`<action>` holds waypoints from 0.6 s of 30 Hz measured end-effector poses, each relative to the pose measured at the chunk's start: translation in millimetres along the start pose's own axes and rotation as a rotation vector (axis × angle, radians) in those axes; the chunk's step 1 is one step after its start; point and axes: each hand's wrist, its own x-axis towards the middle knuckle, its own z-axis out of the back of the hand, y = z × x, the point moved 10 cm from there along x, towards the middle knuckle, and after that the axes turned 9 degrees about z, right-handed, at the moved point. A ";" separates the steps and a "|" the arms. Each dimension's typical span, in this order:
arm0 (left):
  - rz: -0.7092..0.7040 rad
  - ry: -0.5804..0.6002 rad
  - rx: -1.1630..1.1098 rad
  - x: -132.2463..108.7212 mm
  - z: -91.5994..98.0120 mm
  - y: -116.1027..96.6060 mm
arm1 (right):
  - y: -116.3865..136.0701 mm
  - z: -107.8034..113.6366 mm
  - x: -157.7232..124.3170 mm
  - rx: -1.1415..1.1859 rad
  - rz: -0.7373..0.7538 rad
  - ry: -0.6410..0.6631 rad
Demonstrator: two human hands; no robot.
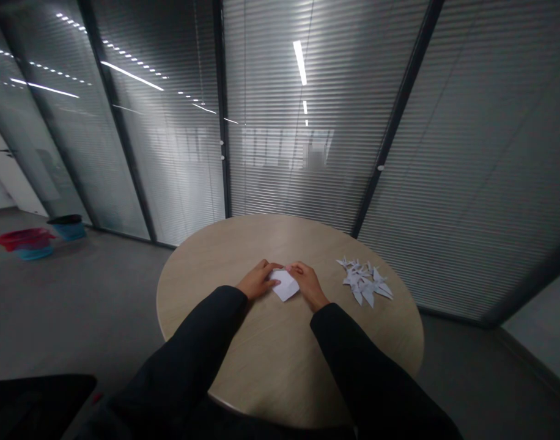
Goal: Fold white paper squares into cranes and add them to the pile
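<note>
A small piece of white folded paper (284, 287) lies on the round wooden table (206, 263), one corner pointing toward me. My left hand (258, 280) grips its left side, thumb on top and fingers along the far edge. At the upper right edge, the fingers of my right hand (307, 284) are pinched on the same sheet; part of that edge is hidden beneath them. To the right of my hands sits a pile of several folded white paper cranes (362, 282) with pointed tips.
Behind the table runs a glass partition with blinds (298, 171) and dark frames. On the floor at the left stand a blue bin with a red liner (30, 247) and a blue bin with a black liner (69, 229). A dark object (32, 403) fills the lower left corner.
</note>
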 end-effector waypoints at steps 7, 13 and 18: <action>0.016 -0.079 -0.005 6.2 4.4 12.6 | 15.1 -10.2 -3.7 0.081 -0.002 0.048; 0.031 -0.059 0.023 5.8 2.5 11.1 | 21.2 -11.2 -3.3 0.044 0.073 0.068; 0.024 -0.031 -0.016 4.1 2.2 6.6 | 14.5 -4.7 -1.4 -0.036 0.058 0.031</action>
